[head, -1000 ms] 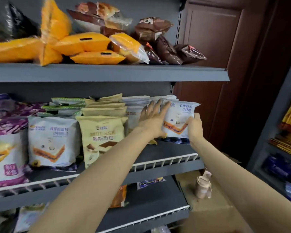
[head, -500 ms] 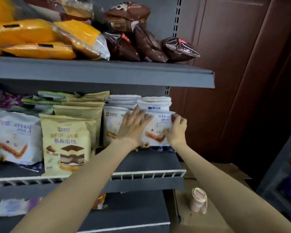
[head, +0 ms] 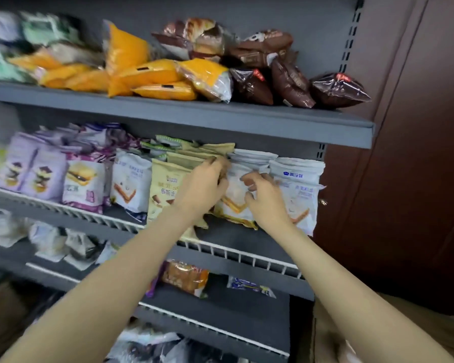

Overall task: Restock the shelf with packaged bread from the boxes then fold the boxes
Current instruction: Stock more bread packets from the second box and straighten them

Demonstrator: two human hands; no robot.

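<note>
On the middle shelf (head: 249, 239) stand rows of packaged bread. My left hand (head: 203, 184) reaches up with curled fingers onto the tops of the beige mousse-bread packets (head: 163, 189), between them and the white packets. My right hand (head: 264, 197) has its fingers curled against the front of a tilted white bread packet (head: 233, 203) in the second row from the right. Another stack of white packets (head: 298, 187) stands at the shelf's right end. A cardboard box (head: 357, 334) shows at the bottom right, on the floor.
The top shelf (head: 184, 111) holds orange and brown bread bags. Purple packets (head: 81, 184) fill the middle shelf's left side. Lower shelves (head: 231, 310) carry a few scattered packets. A dark wooden door (head: 417, 153) is to the right.
The view swung left and up. My left hand moved from the white packet's face to the tops of the beige packets. My right hand shifted left onto the neighbouring tilted white packet.
</note>
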